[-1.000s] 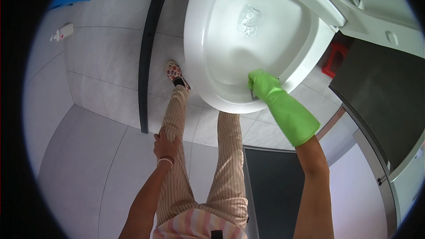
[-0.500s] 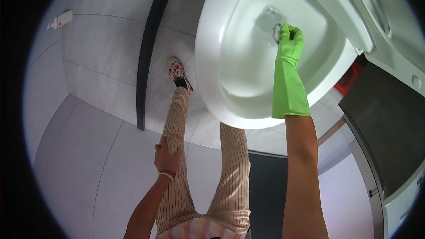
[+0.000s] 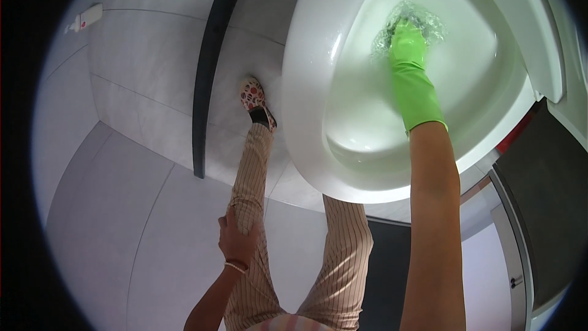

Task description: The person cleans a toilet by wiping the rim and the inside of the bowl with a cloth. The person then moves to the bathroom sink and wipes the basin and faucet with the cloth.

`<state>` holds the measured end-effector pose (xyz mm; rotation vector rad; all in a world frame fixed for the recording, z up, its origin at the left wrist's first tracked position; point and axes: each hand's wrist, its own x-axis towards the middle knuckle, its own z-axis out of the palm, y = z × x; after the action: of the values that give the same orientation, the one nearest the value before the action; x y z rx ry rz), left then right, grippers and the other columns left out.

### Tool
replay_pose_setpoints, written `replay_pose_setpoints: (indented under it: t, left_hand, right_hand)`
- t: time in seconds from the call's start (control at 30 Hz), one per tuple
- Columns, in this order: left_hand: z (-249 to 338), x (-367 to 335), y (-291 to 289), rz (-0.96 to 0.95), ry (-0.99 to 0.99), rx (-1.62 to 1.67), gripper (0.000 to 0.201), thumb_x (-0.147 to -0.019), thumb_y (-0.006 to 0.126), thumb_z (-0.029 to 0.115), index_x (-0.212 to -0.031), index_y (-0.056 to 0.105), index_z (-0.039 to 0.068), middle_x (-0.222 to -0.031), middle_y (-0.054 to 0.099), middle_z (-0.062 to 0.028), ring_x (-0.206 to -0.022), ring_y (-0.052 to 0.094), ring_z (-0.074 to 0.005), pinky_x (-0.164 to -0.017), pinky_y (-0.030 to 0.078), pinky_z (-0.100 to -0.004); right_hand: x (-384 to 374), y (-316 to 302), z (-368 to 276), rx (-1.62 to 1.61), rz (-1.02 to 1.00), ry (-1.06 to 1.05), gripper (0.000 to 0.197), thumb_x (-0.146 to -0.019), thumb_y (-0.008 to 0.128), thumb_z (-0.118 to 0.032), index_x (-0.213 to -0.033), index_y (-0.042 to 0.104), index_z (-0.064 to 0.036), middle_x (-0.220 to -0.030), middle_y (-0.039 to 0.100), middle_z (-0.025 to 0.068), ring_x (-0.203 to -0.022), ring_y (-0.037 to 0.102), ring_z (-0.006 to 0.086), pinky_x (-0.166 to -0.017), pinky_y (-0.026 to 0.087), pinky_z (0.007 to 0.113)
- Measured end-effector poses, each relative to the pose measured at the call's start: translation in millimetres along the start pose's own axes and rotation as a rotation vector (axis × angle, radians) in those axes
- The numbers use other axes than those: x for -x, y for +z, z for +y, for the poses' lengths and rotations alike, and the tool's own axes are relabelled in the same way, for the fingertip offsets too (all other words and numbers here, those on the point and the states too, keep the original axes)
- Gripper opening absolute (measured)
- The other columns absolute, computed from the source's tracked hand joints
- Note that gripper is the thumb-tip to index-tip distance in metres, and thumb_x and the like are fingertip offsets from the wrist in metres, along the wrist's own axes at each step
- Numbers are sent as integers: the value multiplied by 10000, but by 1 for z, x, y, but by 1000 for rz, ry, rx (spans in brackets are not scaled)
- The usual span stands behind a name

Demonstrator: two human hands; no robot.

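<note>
My right hand [image 3: 409, 40], in a long green rubber glove, reaches down into the white toilet bowl [image 3: 361, 86]. Its fingertips are in the water [image 3: 427, 22] at the bottom, which churns and splashes around them. The fingers look drawn together; whatever they hold is hidden by the water and the glove. Bare, with a beaded bracelet [image 3: 235, 266] at the wrist, my left hand [image 3: 237, 237] rests over the knee of my striped trousers [image 3: 251, 159], fingers laid on the cloth and holding no object.
The toilet's raised seat [image 3: 531, 24] stands at the right. A dark raised strip [image 3: 205, 86] crosses the tiled floor [image 3: 153, 49] at left, with a white pump bottle [image 3: 89, 17] beyond. Near the right rim are a dark cabinet panel [image 3: 548, 208] and something red [image 3: 514, 132].
My right hand has gone deeper, its fingertips now in splashing water; a small greyish thing seen at its fingers is hidden. My left hand stays on the knee. The view has shifted slightly.
</note>
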<state>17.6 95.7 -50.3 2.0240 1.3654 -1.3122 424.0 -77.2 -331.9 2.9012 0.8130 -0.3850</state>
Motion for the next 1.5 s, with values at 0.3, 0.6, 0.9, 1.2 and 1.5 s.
replay_pose_setpoints:
  t: [0.3, 0.6, 0.9, 1.2, 1.5]
  left_hand:
    - [9, 0, 8, 6, 43, 16, 700, -726, 665, 373, -1259, 355, 43, -1076, 441, -180, -925, 543, -369, -704, 499, -469]
    - [20, 7, -12, -8, -21, -65, 711, -736, 648, 403, -1275, 345, 53, -1141, 428, -206, -951, 543, -389, -738, 499, -475]
    - [35, 4, -42, 0, 4, -136, 706, -721, 642, 426, -1273, 368, 82, -1115, 449, -188, -938, 563, -367, -752, 506, -449]
    - [26, -23, -80, -21, 93, -94, 675, -700, 647, 415, -1244, 399, 102, -1115, 454, -170, -938, 569, -346, -757, 503, -449]
    - [-14, -44, -126, 299, 407, 283, 617, -732, 661, 338, -1229, 426, 59, -1101, 449, -154, -1021, 491, -333, -862, 422, -393]
  right_hand:
    - [19, -34, 34, -1481, -168, 741, 474, -877, 461, -487, -962, 606, -45, -744, 615, 51, -557, 519, 136, -451, 376, 250]
    - [73, -184, -8, -2387, -195, 991, 747, -746, 354, -769, -951, 552, -79, -741, 562, 56, -514, 476, 163, -496, 483, 304]
    - [72, -244, 3, -2635, 16, 601, 301, -823, 593, -37, -1091, 517, 76, -1099, 579, 144, -994, 583, 236, -881, 502, 342]
    - [78, -339, 20, -2115, -13, 613, 393, -924, 443, -398, -821, 624, -64, -373, 286, -36, -279, 226, 66, -284, 167, 206]
    - [86, -402, 6, -1872, 97, 903, 573, -912, 457, -424, -414, 335, -168, -334, 262, -16, -267, 215, 118, -295, 138, 267]
